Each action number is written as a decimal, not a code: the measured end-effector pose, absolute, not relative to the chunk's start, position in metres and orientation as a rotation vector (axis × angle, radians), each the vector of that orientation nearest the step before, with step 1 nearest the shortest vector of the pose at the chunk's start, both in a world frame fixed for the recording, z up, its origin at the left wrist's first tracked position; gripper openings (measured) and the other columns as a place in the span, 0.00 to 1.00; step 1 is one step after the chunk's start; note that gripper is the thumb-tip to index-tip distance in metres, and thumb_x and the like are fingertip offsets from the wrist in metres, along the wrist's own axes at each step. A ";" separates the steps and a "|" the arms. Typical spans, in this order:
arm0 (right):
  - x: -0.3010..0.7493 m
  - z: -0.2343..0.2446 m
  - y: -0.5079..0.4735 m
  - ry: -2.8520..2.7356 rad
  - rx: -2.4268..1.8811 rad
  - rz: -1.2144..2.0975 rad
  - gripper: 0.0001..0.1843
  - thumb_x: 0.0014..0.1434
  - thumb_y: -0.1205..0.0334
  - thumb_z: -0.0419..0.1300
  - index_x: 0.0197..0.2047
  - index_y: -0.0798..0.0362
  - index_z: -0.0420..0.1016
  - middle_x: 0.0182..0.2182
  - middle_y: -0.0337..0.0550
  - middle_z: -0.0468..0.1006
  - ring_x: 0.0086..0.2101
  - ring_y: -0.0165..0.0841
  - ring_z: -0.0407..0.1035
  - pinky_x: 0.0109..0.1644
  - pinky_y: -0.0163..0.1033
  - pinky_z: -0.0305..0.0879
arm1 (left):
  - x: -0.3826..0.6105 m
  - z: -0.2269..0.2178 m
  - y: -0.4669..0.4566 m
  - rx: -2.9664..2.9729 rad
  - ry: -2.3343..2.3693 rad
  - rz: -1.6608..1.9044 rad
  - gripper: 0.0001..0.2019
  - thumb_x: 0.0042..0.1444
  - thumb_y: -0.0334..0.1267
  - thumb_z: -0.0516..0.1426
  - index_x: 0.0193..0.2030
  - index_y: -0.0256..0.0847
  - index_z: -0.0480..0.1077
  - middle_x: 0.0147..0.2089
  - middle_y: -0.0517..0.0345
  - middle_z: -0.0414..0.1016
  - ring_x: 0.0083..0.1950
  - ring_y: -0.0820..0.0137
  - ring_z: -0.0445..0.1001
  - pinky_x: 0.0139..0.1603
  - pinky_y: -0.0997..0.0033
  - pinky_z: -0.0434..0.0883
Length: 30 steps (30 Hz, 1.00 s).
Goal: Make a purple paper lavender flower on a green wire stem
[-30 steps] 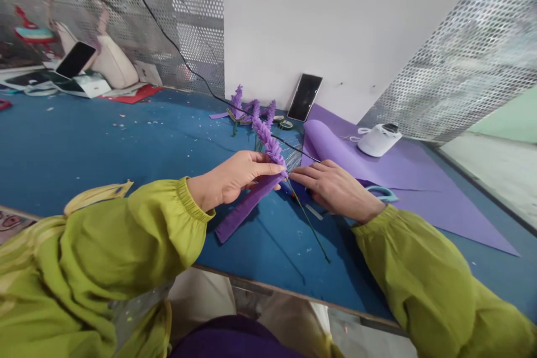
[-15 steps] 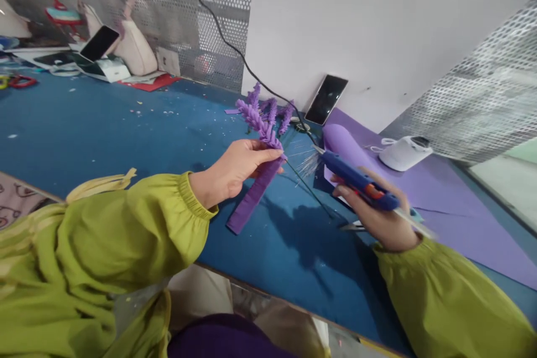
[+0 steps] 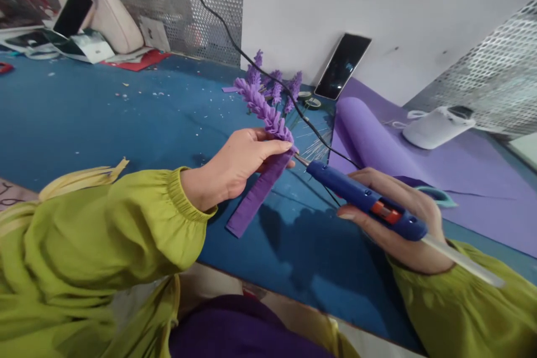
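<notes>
My left hand [image 3: 237, 165] pinches a purple fringed paper flower spike [image 3: 264, 109] where its loose purple strip [image 3: 260, 193] hangs down toward the blue table [image 3: 104, 123]. My right hand [image 3: 398, 221] grips a blue glue gun [image 3: 364, 201] with an orange trigger and a clear glue stick out the back. The gun's nozzle points left and almost touches the strip at my left fingertips. A black cord runs from the gun up toward the wall.
Finished purple flower spikes [image 3: 277, 86] and thin wires lie behind. A phone [image 3: 342, 67] leans on the white board. A purple paper roll [image 3: 369, 140] on a purple sheet, teal scissors [image 3: 436, 196] and a white device [image 3: 436, 126] sit right. A bag and clutter [image 3: 84, 28] stand far left.
My right hand left the flower stem, picked up the blue glue gun and brought its nozzle to the strip. My left hand kept hold of the flower, now raised off the table.
</notes>
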State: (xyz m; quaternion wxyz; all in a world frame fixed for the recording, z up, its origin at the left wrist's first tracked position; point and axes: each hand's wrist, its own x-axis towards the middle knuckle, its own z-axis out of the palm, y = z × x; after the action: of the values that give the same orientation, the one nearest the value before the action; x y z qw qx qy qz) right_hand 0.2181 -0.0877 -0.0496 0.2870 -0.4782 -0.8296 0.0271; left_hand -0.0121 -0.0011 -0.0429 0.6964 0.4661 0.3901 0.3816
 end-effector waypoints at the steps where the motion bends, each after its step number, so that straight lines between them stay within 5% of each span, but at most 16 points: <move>1: 0.217 -0.050 -0.088 -2.219 -1.290 0.060 0.13 0.59 0.49 0.62 0.40 0.47 0.67 0.31 0.40 0.74 0.27 0.33 0.69 0.30 0.39 0.62 | -0.012 -0.043 -0.001 1.036 0.863 0.852 0.05 0.53 0.33 0.63 0.36 0.35 0.74 0.34 0.56 0.78 0.34 0.70 0.79 0.35 0.74 0.72; 30: 0.209 -0.045 -0.089 -2.287 -1.292 -0.209 0.19 0.62 0.43 0.55 0.34 0.52 0.66 0.23 0.35 0.69 0.19 0.26 0.61 0.23 0.34 0.56 | -0.009 -0.050 -0.004 1.047 0.825 0.852 0.05 0.52 0.33 0.64 0.36 0.35 0.76 0.33 0.58 0.80 0.34 0.74 0.77 0.40 0.75 0.72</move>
State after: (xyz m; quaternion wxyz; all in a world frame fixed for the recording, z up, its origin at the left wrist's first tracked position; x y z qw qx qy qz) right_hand 0.2090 -0.0885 -0.0450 0.2506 -0.4746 -0.8403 -0.0769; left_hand -0.0090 -0.0043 -0.0496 0.7031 0.4707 0.3709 0.3828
